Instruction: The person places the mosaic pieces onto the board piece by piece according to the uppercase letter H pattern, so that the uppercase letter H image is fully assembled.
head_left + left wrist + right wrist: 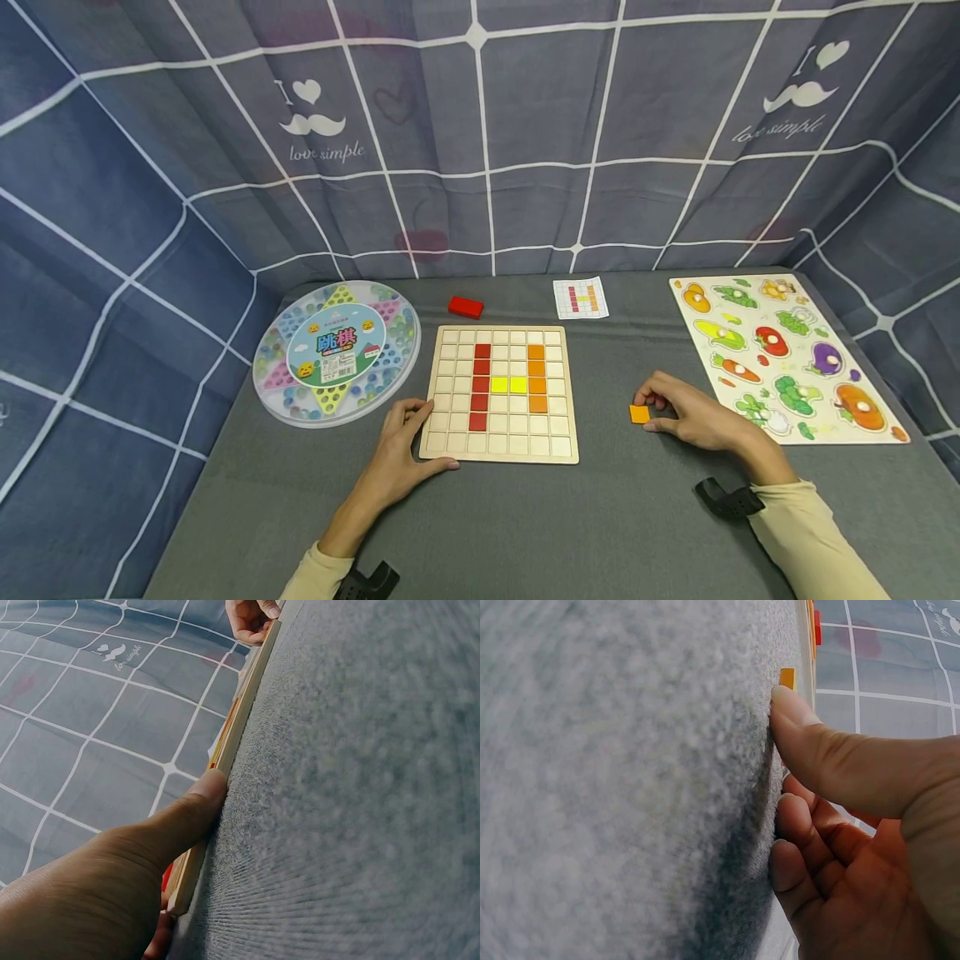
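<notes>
A light wooden grid board lies on the table in the head view. A column of red tiles, two yellow tiles and a column of orange tiles sit in its cells. My left hand holds the board's near left corner, thumb along the front edge and fingers at the left side. Right of the board, close over the table, my right hand pinches a small orange square piece between thumb and fingers. In the right wrist view only part of this orange piece shows past the thumb.
A red block and a printed pattern card lie behind the board. At left sits a round clear box of marbles; at right, a vegetable puzzle board. A checked cloth hangs round the table's back and sides.
</notes>
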Action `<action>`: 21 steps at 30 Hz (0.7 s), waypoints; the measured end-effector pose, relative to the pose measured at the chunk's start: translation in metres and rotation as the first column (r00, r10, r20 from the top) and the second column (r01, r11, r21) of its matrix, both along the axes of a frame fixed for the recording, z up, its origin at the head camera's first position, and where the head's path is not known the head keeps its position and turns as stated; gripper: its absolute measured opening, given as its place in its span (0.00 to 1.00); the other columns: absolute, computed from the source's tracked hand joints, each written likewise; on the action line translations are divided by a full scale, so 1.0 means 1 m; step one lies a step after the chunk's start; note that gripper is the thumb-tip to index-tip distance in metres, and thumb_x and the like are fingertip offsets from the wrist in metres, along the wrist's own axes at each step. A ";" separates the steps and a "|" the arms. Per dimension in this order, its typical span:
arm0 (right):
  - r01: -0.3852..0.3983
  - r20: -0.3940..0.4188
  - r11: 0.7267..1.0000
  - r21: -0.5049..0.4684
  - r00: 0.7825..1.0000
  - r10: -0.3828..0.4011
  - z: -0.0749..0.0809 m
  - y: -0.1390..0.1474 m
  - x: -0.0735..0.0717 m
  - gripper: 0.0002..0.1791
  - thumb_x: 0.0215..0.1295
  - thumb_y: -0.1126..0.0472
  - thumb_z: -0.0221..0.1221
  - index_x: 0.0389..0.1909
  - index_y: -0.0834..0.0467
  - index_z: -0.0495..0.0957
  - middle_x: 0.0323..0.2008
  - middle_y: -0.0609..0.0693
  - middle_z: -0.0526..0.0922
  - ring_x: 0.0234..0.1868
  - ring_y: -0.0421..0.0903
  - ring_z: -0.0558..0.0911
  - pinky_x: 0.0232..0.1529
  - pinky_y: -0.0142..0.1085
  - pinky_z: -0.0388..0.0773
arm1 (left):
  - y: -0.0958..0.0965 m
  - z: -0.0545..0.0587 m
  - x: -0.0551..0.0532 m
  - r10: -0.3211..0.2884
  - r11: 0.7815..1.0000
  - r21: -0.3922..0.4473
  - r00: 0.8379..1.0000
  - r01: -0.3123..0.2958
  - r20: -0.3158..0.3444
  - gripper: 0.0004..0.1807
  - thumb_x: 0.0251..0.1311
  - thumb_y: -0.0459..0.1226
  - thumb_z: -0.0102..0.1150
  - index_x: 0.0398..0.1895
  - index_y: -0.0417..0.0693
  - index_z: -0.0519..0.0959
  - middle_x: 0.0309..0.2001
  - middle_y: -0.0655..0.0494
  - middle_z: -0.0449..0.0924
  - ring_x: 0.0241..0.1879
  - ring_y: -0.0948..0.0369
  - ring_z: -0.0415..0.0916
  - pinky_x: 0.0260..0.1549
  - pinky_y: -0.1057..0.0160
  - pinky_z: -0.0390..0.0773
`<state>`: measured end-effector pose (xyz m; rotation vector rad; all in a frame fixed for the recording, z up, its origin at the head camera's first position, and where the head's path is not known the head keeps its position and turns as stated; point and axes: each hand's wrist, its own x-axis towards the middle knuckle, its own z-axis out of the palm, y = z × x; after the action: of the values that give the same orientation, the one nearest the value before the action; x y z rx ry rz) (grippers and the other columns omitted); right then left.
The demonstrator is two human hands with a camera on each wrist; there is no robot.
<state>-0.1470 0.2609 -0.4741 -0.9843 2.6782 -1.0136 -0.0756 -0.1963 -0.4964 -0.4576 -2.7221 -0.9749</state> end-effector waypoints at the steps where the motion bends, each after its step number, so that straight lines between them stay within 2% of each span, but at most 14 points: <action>1: 0.000 0.000 1.000 0.000 1.000 0.000 0.000 0.000 0.000 0.16 0.54 0.64 0.71 0.41 0.53 0.76 0.34 0.45 0.71 0.35 0.37 0.69 0.36 0.29 0.67 | 0.000 0.000 0.000 0.000 1.000 0.000 1.000 0.000 0.001 0.53 0.34 0.48 0.83 0.66 0.36 0.70 0.58 0.44 0.67 0.54 0.52 0.66 0.52 0.48 0.70; 15: -0.004 -0.011 1.000 0.018 1.000 0.004 -0.001 -0.001 -0.001 0.15 0.55 0.63 0.71 0.40 0.52 0.77 0.34 0.44 0.71 0.35 0.37 0.69 0.36 0.30 0.67 | 0.000 -0.002 0.001 -0.009 1.000 0.003 1.000 0.009 -0.011 0.53 0.34 0.48 0.82 0.66 0.36 0.70 0.58 0.43 0.67 0.53 0.52 0.66 0.52 0.47 0.71; 21: 0.018 -0.021 0.998 0.054 1.000 -0.017 0.001 -0.005 -0.003 0.14 0.56 0.61 0.71 0.40 0.52 0.77 0.34 0.44 0.72 0.35 0.37 0.69 0.37 0.29 0.67 | -0.001 -0.001 0.000 -0.009 1.000 -0.001 1.000 0.009 -0.018 0.53 0.33 0.48 0.83 0.66 0.36 0.70 0.58 0.43 0.67 0.54 0.52 0.66 0.51 0.47 0.71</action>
<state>-0.1496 0.2556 -0.4729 -0.9680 2.7206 -0.9342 -0.0754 -0.1970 -0.4975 -0.4769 -2.7070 -0.9677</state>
